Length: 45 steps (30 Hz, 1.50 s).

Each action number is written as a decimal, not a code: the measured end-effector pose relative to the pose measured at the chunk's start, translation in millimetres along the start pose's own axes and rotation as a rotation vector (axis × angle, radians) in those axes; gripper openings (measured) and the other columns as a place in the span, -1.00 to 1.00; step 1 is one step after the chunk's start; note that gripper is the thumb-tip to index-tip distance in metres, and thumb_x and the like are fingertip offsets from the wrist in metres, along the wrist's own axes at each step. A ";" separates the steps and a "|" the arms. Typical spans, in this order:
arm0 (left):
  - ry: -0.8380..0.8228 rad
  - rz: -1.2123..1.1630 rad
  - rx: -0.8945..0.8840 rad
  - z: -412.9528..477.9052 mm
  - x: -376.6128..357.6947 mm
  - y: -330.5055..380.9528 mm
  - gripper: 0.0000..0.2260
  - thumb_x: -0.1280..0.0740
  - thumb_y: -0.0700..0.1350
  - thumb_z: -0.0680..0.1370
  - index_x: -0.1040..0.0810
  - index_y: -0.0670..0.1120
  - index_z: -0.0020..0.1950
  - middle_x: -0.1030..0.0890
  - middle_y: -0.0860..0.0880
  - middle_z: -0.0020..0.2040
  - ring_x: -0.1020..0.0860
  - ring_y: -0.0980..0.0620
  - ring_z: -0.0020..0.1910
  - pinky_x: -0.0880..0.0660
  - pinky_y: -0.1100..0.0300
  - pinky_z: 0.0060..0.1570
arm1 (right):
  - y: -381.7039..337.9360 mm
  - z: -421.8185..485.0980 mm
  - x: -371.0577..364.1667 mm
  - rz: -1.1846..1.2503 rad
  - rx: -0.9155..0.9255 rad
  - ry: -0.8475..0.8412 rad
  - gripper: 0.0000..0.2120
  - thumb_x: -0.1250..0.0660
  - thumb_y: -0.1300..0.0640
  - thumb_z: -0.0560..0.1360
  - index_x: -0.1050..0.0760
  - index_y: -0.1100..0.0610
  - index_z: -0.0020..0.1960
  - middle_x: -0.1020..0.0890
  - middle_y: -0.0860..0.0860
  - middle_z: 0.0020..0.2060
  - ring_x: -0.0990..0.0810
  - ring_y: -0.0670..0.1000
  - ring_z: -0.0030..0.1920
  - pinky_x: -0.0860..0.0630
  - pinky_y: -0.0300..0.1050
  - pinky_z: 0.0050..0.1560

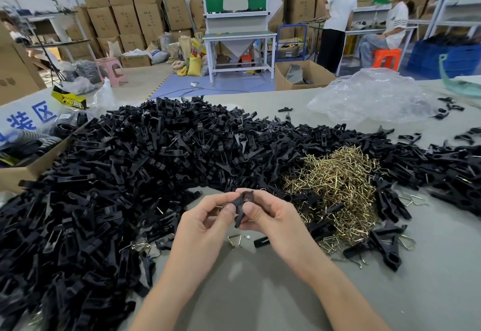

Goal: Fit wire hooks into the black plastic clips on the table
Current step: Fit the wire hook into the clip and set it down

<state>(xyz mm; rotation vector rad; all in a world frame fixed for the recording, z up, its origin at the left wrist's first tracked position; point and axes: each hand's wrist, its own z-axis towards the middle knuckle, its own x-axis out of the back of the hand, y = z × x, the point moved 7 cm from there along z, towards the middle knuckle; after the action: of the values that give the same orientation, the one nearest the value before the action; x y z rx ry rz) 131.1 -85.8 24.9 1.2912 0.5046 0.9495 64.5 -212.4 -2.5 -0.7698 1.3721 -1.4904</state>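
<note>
Both my hands hold one black plastic clip [241, 205] upright above the grey table [260, 291]. My left hand [205, 222] pinches its left side between thumb and fingers. My right hand [270, 216] pinches its right side with thumb and curled fingers. Whether a wire hook sits in this clip is hidden by my fingers. A huge heap of black clips [125, 174] spreads across the left and back. A pile of brass-coloured wire hooks [335, 187] lies to the right of my hands. One loose wire hook [235, 240] lies just below the held clip.
A cardboard box [31, 166] with dark parts stands at the left edge. Crumpled clear plastic bag [372, 96] lies at the back right. A few clips with hooks [385, 250] rest at the right. Two people stand and sit far behind, among stacked cartons.
</note>
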 end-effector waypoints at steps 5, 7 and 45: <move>0.018 0.086 0.005 -0.5 3.3 -1.3 -0.79 -0.28 -0.14 0.64 -0.64 0.14 0.11 -0.65 0.23 -0.11 -0.57 0.29 -0.19 -0.43 0.47 -0.20 | -1.3 -0.2 -0.5 0.026 0.021 0.012 -0.78 -0.39 0.06 0.52 -0.60 0.00 0.16 -0.67 0.00 -0.12 -0.69 0.00 -0.07 -0.62 -0.09 0.09; 0.049 0.209 0.006 0.9 11.6 -5.4 -0.82 -0.26 -0.02 0.64 -0.58 0.20 0.17 -0.63 0.25 -0.04 -0.58 0.24 -0.09 -0.46 0.39 -0.14 | -1.8 0.9 3.5 0.042 0.032 0.067 -0.76 -0.41 0.03 0.49 -0.58 0.04 0.14 -0.69 -0.01 -0.10 -0.71 0.02 -0.04 -0.62 -0.16 0.03; 0.266 0.054 0.129 -1.5 17.7 -13.8 -0.88 -0.31 -0.06 0.63 -0.62 0.02 -0.06 -0.70 0.16 -0.20 -0.63 0.26 -0.21 -0.41 0.48 -0.34 | -9.3 -4.4 -7.0 -0.135 -0.007 0.060 -0.72 -0.51 0.19 0.49 -0.58 -0.18 0.01 -0.72 -0.13 0.02 -0.68 -0.12 0.00 -0.50 -0.39 -0.01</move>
<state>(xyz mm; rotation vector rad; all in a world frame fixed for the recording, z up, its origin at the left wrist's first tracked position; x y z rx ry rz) 143.9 -70.4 14.7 1.3053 0.7497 1.1569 61.0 -204.9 6.8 -0.8420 1.3938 -1.6259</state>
